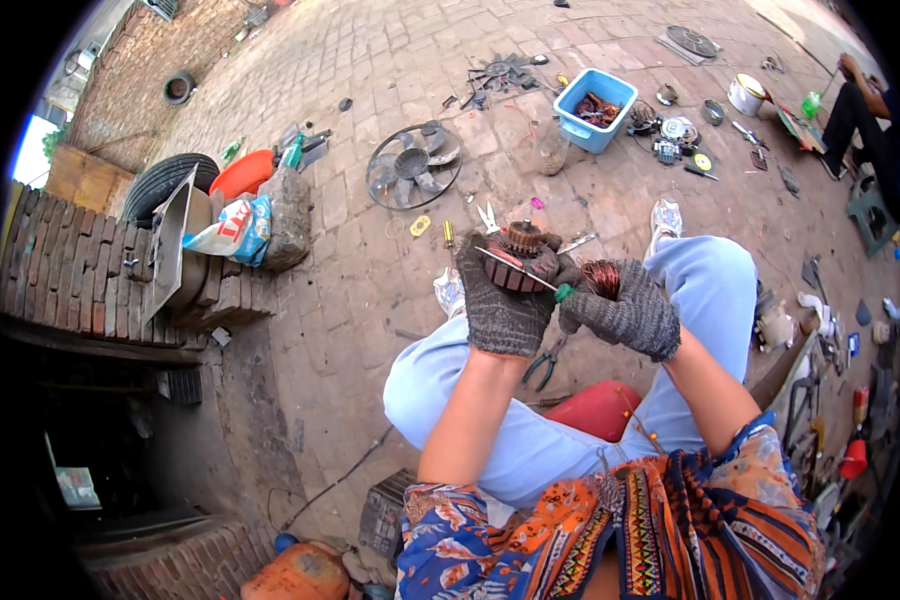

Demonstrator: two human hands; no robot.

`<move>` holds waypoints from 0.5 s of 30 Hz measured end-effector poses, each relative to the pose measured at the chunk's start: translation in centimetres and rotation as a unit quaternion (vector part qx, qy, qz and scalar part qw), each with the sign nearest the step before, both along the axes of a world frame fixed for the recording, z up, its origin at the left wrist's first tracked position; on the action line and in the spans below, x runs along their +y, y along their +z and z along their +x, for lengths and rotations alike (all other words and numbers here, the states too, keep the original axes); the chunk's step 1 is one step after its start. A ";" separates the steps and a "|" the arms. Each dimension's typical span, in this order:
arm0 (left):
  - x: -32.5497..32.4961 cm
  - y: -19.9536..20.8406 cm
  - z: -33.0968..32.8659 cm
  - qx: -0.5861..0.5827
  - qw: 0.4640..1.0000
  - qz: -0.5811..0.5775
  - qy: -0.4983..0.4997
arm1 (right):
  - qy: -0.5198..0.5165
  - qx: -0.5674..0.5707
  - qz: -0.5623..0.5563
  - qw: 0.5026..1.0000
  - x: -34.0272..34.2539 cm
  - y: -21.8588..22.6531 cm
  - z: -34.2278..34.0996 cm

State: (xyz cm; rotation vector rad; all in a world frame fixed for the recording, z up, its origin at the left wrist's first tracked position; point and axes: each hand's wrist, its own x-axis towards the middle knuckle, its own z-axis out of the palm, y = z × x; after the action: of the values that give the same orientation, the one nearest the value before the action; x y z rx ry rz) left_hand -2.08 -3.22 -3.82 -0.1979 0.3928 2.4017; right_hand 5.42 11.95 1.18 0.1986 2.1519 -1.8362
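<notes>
My left hand (pixel 505 318), in a dark grey knitted glove, is closed around a motor armature (pixel 510 274) with a copper-coloured commutator on top. My right hand (pixel 638 318), gloved alike, grips the green handle of a screwdriver (pixel 565 292). Its thin shaft lies slantwise across the armature's slotted side. A bundle of reddish copper wire (pixel 600 278) shows at the right hand's fingers; whether it is held too, I cannot tell. Below the hands, pliers (pixel 542 368) with dark green handles lie on the bricks. Ahead are small pliers (pixel 487 218) and a yellow-handled screwdriver (pixel 448 235).
A round fan (pixel 412 165) lies ahead on the brick paving. Beyond it stand a blue tub (pixel 595 92) of copper scrap and a white bucket (pixel 745 95). Stone block (pixel 288 215), tyre and brick wall are left. Metal parts lie at right, near a seated person (pixel 875 130).
</notes>
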 end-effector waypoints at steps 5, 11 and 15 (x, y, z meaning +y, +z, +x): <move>-1.1 0.8 -0.9 0.021 0.997 -0.061 0.032 | -0.041 -0.074 -0.051 0.995 0.7 0.3 1.7; -0.8 1.3 -0.4 0.018 0.991 -0.112 0.073 | -0.045 -0.127 -0.079 0.988 0.7 1.5 1.5; -0.5 1.4 -0.4 0.038 0.988 -0.137 0.066 | -0.057 -0.138 -0.081 0.985 0.8 1.9 1.5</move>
State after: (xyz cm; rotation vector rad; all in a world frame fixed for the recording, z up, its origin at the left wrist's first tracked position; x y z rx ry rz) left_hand -2.47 -3.71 -2.39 -0.2637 0.7693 2.4829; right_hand 6.91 12.73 3.10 0.5165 1.8289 -1.9087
